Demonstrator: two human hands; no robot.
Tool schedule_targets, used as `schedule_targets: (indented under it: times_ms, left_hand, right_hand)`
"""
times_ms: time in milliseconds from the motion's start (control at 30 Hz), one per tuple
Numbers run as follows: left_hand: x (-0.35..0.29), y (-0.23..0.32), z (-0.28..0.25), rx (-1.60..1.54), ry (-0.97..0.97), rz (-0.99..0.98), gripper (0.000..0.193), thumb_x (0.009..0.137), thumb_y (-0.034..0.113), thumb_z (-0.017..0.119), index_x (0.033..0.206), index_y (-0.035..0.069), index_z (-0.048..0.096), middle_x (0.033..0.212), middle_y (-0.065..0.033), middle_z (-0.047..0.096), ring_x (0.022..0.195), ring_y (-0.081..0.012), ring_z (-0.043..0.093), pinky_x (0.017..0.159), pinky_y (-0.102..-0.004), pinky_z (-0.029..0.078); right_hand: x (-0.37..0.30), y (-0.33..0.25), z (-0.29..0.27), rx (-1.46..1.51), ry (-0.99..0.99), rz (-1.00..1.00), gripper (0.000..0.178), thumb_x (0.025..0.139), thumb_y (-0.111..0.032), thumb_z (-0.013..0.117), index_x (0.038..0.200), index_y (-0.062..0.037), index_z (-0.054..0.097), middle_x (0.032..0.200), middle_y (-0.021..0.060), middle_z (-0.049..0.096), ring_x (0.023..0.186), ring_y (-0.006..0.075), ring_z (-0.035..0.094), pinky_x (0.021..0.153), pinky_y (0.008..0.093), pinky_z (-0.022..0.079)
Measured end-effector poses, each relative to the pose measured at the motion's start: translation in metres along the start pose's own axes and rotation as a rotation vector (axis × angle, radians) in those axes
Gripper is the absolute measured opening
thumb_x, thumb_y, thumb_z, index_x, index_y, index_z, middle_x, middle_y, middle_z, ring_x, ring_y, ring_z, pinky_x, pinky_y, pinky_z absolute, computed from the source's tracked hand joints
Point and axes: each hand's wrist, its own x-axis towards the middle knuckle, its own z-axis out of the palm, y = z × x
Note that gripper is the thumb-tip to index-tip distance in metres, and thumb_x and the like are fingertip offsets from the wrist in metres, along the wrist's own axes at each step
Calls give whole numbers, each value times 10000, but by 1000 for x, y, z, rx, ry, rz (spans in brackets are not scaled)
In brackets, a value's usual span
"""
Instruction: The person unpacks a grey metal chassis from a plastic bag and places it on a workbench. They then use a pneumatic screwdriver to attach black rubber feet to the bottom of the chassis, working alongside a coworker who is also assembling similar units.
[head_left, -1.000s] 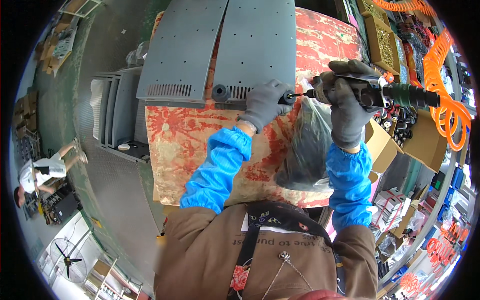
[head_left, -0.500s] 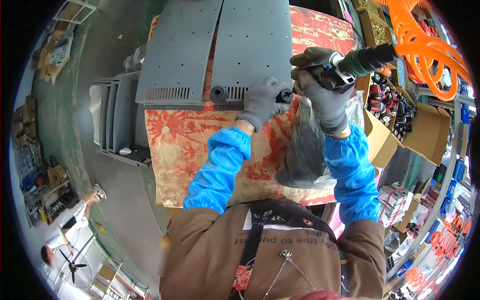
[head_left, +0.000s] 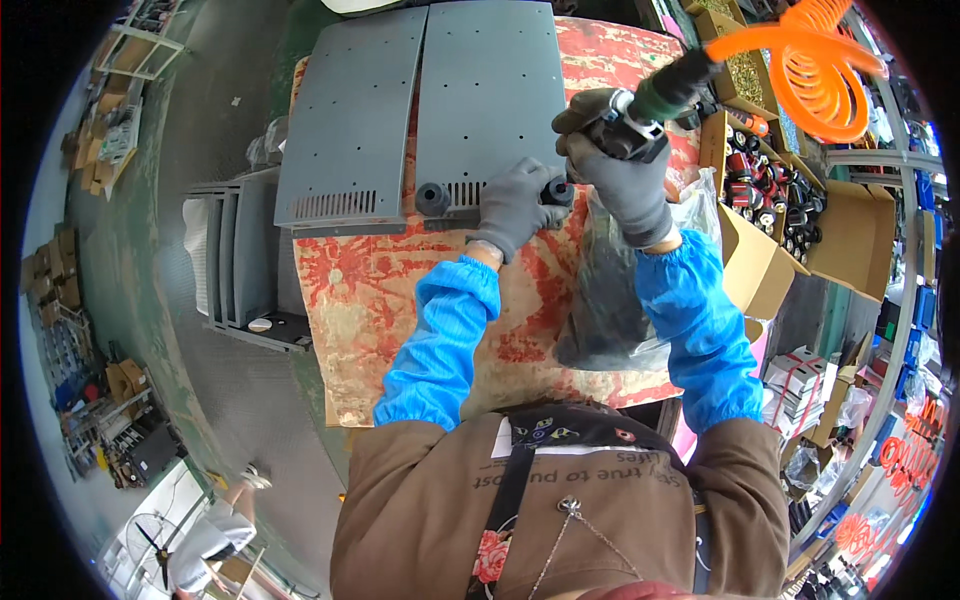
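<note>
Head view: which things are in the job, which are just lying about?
In use:
- left hand on black round foot
- right hand holding air screwdriver
- right grey panel

Lying about:
- left grey panel
- plastic bag
- cardboard boxes of parts
- stacked grey panels

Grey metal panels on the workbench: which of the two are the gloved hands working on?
The right grey metal panel; the left hand rests on its near edge, while the left grey metal panel lies untouched.
</note>
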Motion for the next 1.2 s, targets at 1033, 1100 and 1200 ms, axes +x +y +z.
schedule_targets:
  times_ms: [1033, 1100, 1200]
  left_hand:
    - [2, 2, -5, 142, -97, 80, 640, 771, 568, 733, 1227, 125, 661, 1056, -83, 621, 968, -288, 644, 849, -401, 506]
    - [-6, 11, 1, 152, -14, 41, 654, 775, 577, 723, 1241, 124, 651, 1060, -83, 621, 965, -286, 647, 853, -405, 508]
    - [-8, 29, -1, 252, -66, -105, 699, 776, 542, 733, 1336, 153, 579, 1101, -84, 615, 1022, -298, 629, 854, -428, 512]
  right_hand:
    - [-81, -79, -65, 291, 204, -343, 450, 802, 120, 591, 1229, -12, 547, 1021, 218, 679, 832, 253, 696, 589, 330, 570]
    - [-89, -83, -64, 317, 252, -309, 446, 803, 118, 588, 1228, -10, 546, 1022, 216, 679, 837, 257, 699, 591, 333, 573]
    - [-95, -88, -62, 376, 279, -290, 430, 808, 109, 582, 1222, -5, 545, 1019, 217, 677, 816, 249, 694, 566, 320, 561]
